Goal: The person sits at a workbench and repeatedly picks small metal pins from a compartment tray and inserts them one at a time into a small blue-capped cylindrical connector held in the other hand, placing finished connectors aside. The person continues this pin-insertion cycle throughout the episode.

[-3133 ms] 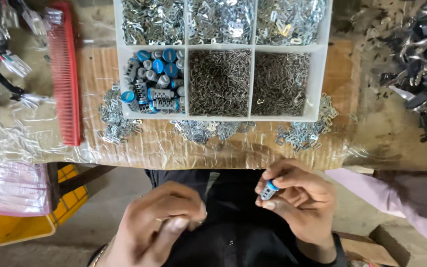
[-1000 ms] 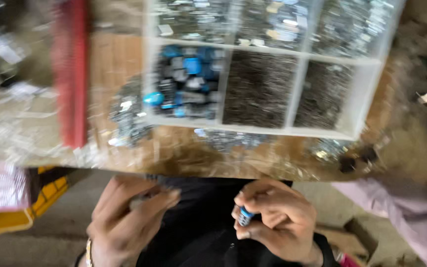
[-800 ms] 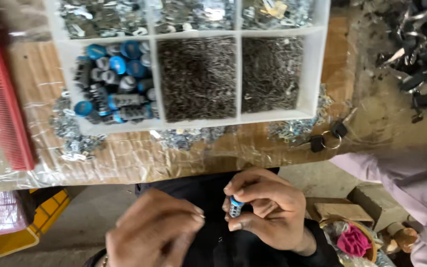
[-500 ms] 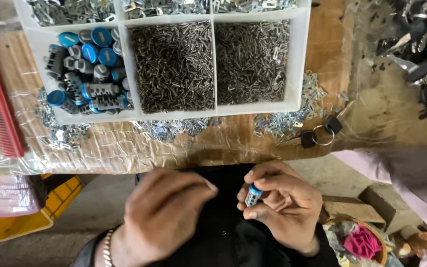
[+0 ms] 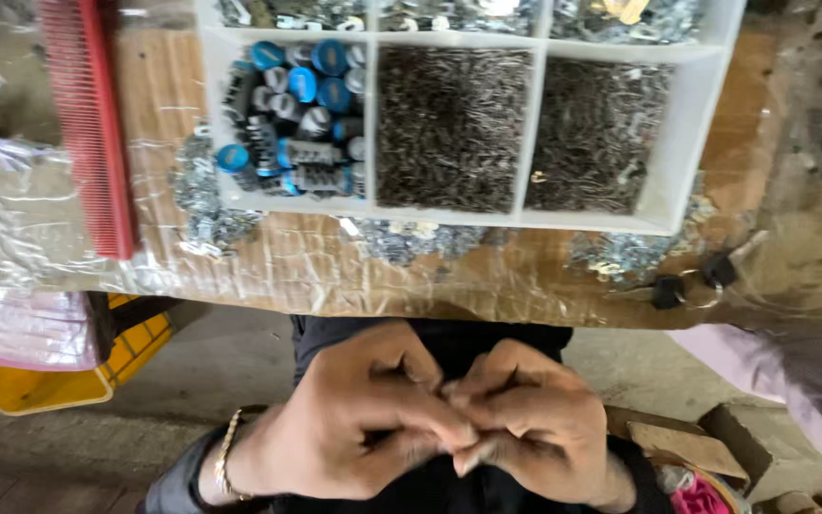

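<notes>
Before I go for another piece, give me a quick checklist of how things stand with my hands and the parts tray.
1. Both hands together: ok. The left hand and right hand meet fingertip to fingertip over the lap.
2. Small part in the fingers: cannot tell. The fingers cover whatever is between them.
3. White divided tray on the table: ok. It sits flat, back from the table edge.
4. Blue-capped parts in stock: ok. The tray's left compartment holds a pile.
5. Small dark metal pieces: ok. The middle and right compartments are full.
6. Table edge: not ok. Loose silver parts lie outside the tray near the edge.
</notes>
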